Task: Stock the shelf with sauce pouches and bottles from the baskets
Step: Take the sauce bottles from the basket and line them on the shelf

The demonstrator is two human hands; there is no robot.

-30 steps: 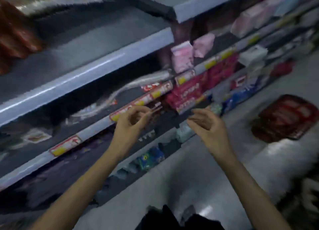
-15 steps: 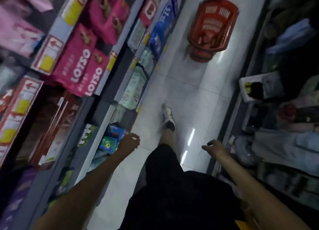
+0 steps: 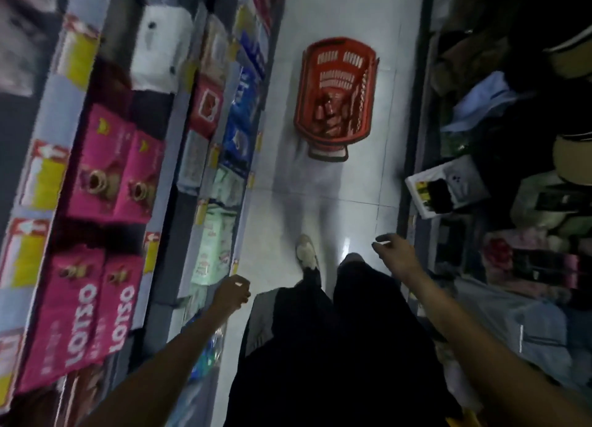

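Left hand (image 3: 232,293) hung loosely curled, empty; right hand (image 3: 395,254) relaxed, empty; red basket (image 3: 334,74) sat upper centre.

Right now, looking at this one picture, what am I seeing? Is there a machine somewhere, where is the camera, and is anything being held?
There is no machine here. A person wears a wide-angle camera on the head, so this single view looks down a shop aisle past their own arms and dark clothes. The left hand hangs loosely curled beside the shelf, and the right hand is relaxed, fingers apart. Neither appears to hold anything. Ahead, on the pale tiled floor, stands a red basket with reddish packs inside, too blurred to name. The shelf on the left carries pink boxes marked LOTSO. One light shoe shows between the hands.
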